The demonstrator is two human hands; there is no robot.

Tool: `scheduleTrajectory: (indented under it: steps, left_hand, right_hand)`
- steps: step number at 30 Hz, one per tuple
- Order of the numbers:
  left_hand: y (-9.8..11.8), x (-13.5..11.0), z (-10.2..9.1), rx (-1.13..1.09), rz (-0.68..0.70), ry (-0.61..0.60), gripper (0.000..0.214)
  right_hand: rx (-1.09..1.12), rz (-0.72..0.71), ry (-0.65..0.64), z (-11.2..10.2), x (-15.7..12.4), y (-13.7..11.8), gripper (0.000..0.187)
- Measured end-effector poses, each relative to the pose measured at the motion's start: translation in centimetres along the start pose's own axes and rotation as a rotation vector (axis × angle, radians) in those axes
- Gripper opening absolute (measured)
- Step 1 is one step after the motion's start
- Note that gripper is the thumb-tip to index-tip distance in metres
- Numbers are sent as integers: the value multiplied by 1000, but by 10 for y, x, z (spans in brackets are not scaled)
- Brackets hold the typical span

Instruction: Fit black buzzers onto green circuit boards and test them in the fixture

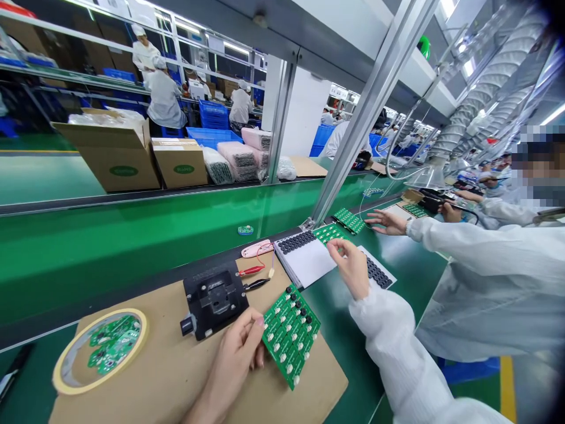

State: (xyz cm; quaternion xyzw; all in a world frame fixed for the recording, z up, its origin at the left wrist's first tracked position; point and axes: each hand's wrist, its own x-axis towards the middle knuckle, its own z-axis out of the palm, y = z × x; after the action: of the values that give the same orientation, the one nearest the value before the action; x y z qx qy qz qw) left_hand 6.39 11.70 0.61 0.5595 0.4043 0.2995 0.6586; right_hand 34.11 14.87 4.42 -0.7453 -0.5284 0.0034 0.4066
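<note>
The left hand (pixel 238 344) grips the left edge of a green circuit panel (pixel 291 337), tilted over the right part of the cardboard (pixel 172 377). The right hand (pixel 354 268), closed in a pinch, is farther right, near a white pad (pixel 311 268); whether it holds anything cannot be told. A black fixture (pixel 216 300) sits left of the panel.

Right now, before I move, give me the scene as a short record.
Left hand: grips green board by its edge
Green board: tilted; rows of white parts, several black ones along one edge
Right hand: raised, fingertips close together; contents unclear
Near right hand: white pad bearing black pieces
Cardboard: under black fixture and tape ring
Inside tape ring: small green boards
</note>
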Motion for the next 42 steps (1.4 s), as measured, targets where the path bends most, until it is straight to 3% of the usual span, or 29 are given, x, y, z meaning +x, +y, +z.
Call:
scheduleTrajectory:
  steps: [5,9,35,42]
  left_hand:
    - [2,-1,1,-9,-6,11,44]
    - [6,-1,2,-6,-12,17,44]
    - [5,1,2,-8,-13,16,43]
    - [5,3,0,31,-25,16,44]
  right_hand:
    - [262,-3,-265,-9,-97,-5,26]
    - [280,86,-271,-6,-136,3,27]
    - [95,-20,-271,-6,-140,2,28]
    - [111,-86,-320,-9,-133,5,27]
